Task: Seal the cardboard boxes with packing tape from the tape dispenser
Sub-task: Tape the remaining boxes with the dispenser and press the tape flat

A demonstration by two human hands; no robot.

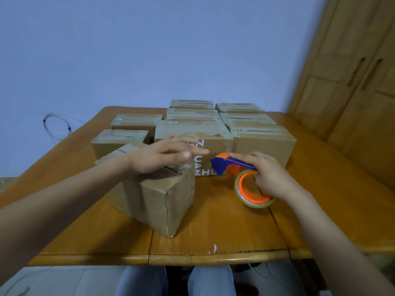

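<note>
Most boxes (pixel 193 130) at the back of the table (pixel 224 231) look taped already. The near box (pixel 154 195) seems to be the one in hand. The left hand (pixel 164 155) lies flat and open over its top, hiding the seam. The right hand (pixel 266 175) grips the dispenser (pixel 239 174), resting on the table just right of that box. Tape on it is hard to make out.

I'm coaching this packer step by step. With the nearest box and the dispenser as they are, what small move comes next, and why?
Probably bring the tape dispenser over to the nearest box. The right hand grips the dispenser down by the table, away from the box top, while the left hand is flat over that top, where a gap between flaps still seems to show.
</note>
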